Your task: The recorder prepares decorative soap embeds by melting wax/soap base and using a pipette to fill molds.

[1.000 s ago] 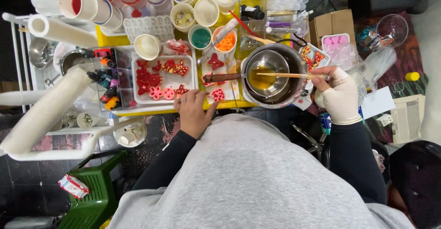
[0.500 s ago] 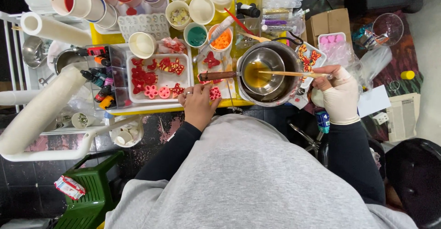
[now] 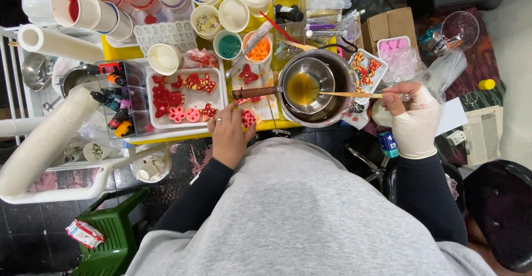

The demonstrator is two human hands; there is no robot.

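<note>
Far left: 2 big white paper rolls [image 3: 47,137], one long and slanting, one shorter above it [image 3: 58,43]. Next, a row of small dye bottles [image 3: 113,101] beside a white tray [image 3: 217,96] w/ approx. 10 red/pink shaped pieces [image 3: 166,96], flowers & hearts; exact count hard to tell. Above tray, 1 white cup [image 3: 163,59], 1 cup of teal bits [image 3: 229,46], 1 cup of orange bits [image 3: 257,49], plus more stacked cups at the back. Left hand [image 3: 227,137], bare w/ a ring, rests at table edge, fingers curled round 1 small red round piece [image 3: 247,118], pinching it. Center-right: 1 steel pot [image 3: 338,107] w/ wooden handle, 1 smaller steel bowl [image 3: 316,71] of amber liquid [image 3: 303,87] inside. 1 wooden stick [image 3: 349,94] lies across the rim, tip in the liquid. Right hand [image 3: 413,118], in a white glove, fingers closed on the stick's outer end. Beyond: 1 tray of orange/red pieces [image 3: 367,68], 1 pink heart mold [image 3: 394,44], 1 clear glass bowl [image 3: 460,30].
</note>
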